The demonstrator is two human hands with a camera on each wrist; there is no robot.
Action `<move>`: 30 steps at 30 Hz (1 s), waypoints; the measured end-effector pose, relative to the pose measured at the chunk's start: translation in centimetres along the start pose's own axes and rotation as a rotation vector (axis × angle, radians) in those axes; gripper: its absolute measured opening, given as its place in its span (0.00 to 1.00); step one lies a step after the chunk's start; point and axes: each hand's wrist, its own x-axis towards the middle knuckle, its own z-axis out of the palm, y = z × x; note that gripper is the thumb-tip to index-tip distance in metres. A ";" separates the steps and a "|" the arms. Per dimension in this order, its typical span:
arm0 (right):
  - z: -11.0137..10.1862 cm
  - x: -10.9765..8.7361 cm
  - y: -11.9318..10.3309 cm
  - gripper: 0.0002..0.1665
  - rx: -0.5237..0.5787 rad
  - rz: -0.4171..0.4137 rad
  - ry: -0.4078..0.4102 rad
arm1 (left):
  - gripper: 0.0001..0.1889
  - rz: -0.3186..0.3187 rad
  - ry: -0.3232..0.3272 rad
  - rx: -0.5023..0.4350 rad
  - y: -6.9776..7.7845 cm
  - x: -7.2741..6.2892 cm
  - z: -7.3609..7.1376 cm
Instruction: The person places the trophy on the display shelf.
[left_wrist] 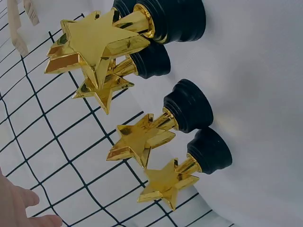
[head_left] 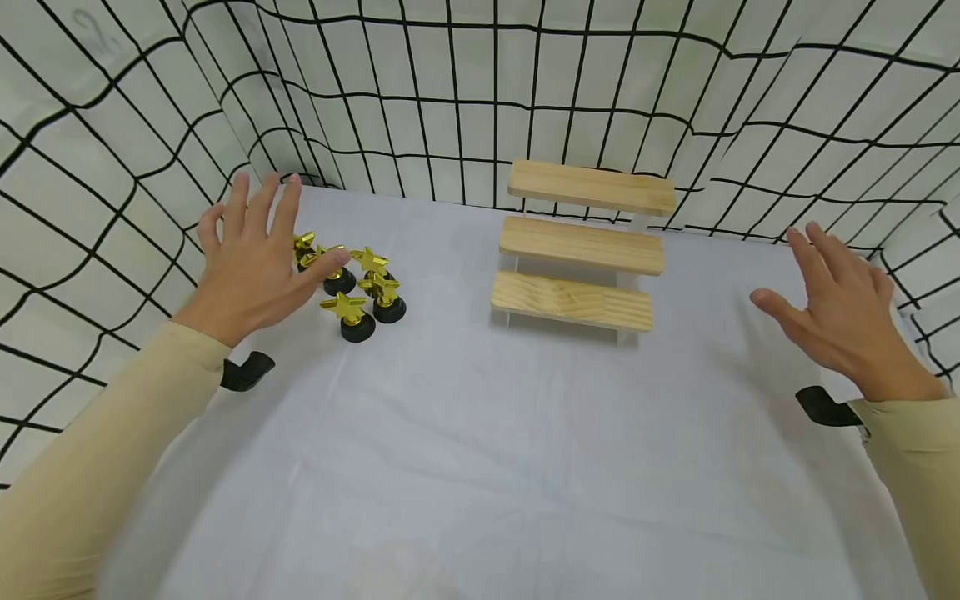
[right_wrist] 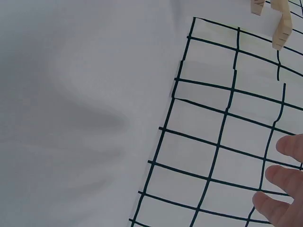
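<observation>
My left hand [head_left: 251,267] hovers with spread fingers beside a cluster of small gold star trophies [head_left: 349,310] on black round bases, partly covering the ones behind it. In the left wrist view several trophies [left_wrist: 163,182] stand on the white cloth, their stars toward the mesh, and the hand's fingertips [left_wrist: 29,197] show at the lower left edge. Over the right side of the table my right hand [head_left: 847,312] is held with its fingers extended, touching nothing. Its fingertips [right_wrist: 270,205] appear at the right edge of the right wrist view, in front of the grid.
A three-step wooden shelf [head_left: 573,302] with clear supports stands at the back, right of centre. White cloth [head_left: 450,450] covers the table. Black-lined grid walls [head_left: 420,92] enclose the back and both sides.
</observation>
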 end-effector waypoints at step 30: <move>1.3 4.7 -6.8 0.57 0.019 -0.178 -0.031 | 0.54 0.241 -0.062 0.023 9.9 4.5 2.1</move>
